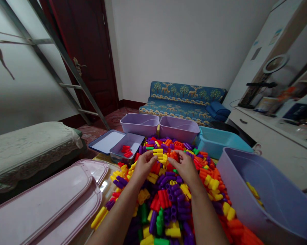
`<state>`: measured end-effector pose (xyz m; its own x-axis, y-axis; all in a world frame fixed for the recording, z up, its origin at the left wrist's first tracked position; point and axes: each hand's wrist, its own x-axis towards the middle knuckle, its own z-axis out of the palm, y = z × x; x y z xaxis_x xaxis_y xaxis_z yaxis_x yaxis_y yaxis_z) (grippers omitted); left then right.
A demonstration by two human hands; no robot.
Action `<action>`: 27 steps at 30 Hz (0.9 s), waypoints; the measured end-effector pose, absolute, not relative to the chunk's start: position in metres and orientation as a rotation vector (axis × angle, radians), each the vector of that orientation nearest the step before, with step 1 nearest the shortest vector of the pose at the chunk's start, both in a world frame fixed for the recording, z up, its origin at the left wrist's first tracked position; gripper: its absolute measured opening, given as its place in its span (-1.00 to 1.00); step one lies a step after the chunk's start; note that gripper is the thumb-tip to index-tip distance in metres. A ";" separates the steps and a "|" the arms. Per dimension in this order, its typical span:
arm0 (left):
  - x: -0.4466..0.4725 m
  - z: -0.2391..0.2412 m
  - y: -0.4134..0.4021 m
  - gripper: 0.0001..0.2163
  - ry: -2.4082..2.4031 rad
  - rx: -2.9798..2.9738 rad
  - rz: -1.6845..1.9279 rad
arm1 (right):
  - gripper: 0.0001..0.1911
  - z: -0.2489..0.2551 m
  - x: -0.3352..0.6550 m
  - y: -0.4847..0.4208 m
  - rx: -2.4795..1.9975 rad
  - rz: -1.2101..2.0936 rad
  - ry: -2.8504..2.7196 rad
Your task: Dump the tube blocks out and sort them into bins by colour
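Note:
My left hand (143,166) is closed, with thumb and fingers pinching a yellow plastic building block (157,151) made of joined bullet-shaped tubes. Just to the right, my right hand (184,166) curls its thumb and fingers around an orange plastic building block (173,156); part of it is hidden by the fingers. Another yellow piece (164,159) shows between the two hands, close to the right thumb. Beneath both hands spreads a big heap of similar blocks in purple (171,194), red (164,199), green (159,223), yellow and orange.
Two lilac bins (140,127) (179,129) and a turquoise bin (223,139) line the heap's far side. A large lilac bin (245,190) at right contains yellow pieces. A small grey box (114,151) at left contains red pieces. Pink lids (48,200) lie at left, near a ladder (74,68).

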<state>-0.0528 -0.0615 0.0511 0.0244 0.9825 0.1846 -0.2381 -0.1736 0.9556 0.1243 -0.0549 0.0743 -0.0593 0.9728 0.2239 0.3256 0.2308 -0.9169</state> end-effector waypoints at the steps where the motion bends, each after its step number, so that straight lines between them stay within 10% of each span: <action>1: -0.053 0.049 -0.061 -0.52 0.905 1.216 1.391 | -0.57 0.074 0.123 -0.056 -1.252 0.892 -1.588; 27: -0.088 0.084 -0.078 -0.70 1.680 2.072 1.052 | -0.63 0.073 0.126 -0.056 -1.455 0.691 -1.794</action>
